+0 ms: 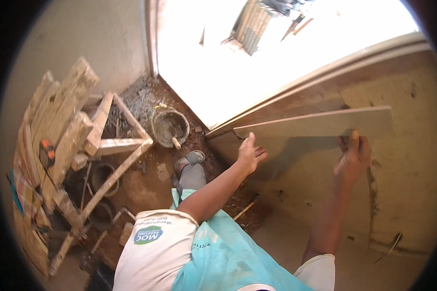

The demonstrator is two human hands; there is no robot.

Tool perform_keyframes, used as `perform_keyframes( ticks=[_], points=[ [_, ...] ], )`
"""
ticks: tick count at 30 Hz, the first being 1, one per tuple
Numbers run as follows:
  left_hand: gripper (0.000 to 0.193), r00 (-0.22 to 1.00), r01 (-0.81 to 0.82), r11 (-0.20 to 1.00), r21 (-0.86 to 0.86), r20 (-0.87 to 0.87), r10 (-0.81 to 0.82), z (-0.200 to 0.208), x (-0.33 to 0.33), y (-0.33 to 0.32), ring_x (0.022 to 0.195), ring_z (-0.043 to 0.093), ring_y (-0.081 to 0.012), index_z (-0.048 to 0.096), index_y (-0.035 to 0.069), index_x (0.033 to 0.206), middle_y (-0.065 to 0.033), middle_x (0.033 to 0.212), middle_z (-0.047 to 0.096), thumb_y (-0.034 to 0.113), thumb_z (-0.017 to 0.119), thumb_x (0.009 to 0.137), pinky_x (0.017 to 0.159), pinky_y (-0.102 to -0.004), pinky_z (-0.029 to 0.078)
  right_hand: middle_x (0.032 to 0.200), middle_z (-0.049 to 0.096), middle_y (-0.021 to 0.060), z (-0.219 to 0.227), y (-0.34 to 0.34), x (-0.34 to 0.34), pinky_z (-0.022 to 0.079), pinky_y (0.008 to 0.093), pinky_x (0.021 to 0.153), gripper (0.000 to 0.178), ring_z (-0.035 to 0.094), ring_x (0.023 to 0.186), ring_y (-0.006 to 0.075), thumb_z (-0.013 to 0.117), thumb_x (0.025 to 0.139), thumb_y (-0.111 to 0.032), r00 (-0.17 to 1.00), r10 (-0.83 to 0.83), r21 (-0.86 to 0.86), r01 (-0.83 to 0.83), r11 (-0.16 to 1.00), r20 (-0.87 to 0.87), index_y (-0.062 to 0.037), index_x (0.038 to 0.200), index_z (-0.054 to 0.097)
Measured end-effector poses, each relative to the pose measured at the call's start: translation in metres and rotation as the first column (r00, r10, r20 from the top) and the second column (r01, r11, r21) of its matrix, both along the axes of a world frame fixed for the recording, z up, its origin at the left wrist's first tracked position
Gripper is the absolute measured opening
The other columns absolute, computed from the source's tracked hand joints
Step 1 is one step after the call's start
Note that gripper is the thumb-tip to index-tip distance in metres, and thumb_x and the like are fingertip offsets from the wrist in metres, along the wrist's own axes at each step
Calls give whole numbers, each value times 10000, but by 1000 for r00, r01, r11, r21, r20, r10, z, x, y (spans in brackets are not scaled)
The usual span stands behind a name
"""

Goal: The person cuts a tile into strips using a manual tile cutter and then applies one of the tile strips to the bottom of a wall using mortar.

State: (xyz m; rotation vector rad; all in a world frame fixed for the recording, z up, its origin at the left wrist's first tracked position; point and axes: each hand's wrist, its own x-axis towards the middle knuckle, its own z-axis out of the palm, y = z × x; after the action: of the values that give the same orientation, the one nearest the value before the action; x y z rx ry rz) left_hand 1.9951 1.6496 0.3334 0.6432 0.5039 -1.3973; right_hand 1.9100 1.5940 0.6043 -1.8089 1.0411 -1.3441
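Observation:
A long, thin flat strip (315, 122), greyish with a pale upper edge, lies along the wall just below the sill of the bright opening. I cannot tell whether it is tile or board. My right hand (353, 157) grips its lower edge towards the right end, with the fingers bent. At the left end my left hand (250, 156) is raised with its fingers apart. One fingertip is at the strip's edge, and whether it presses there I cannot make out. The strip casts a dark shadow on the wall (296, 194) beneath.
A bucket of grey mortar (170, 127) with a tool handle stands on the dirt floor near the corner. Rough planks (68, 140) and a wooden frame (116, 167) are stacked at left, with an orange-and-black tape measure (47, 149). My foot (192, 157) stands below the bucket.

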Motion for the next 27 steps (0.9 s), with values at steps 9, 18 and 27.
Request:
perform_keyframes(
  ticks=[9,18,27],
  points=[
    [514,972,-202,979,-41,-133,195,-19,-7,-53,1110,480,-261,505,120,1270,-93,1216,481,463,641,911,950,-431,465,924,631,65,-35,-19,14,575,352,756,142,629,841,159,586,966,-134,992,14,8,-13,1000,-128,5,959,612],
    [934,970,-217,975,-44,-125,210,-29,-2,-58,1353,323,-350,166,47,1514,-141,1470,334,391,733,857,1029,-499,405,989,655,65,-74,-34,10,579,354,791,138,649,895,173,590,967,-124,989,87,60,-80,995,-119,-16,1041,634],
    [964,961,-257,966,6,-109,256,-44,-3,-63,1358,310,-374,121,30,1520,-149,1502,289,379,732,861,1053,-511,381,934,651,72,-92,-34,22,589,330,764,132,641,855,151,596,964,-124,987,106,59,-99,993,-120,-2,988,640]
  ],
)
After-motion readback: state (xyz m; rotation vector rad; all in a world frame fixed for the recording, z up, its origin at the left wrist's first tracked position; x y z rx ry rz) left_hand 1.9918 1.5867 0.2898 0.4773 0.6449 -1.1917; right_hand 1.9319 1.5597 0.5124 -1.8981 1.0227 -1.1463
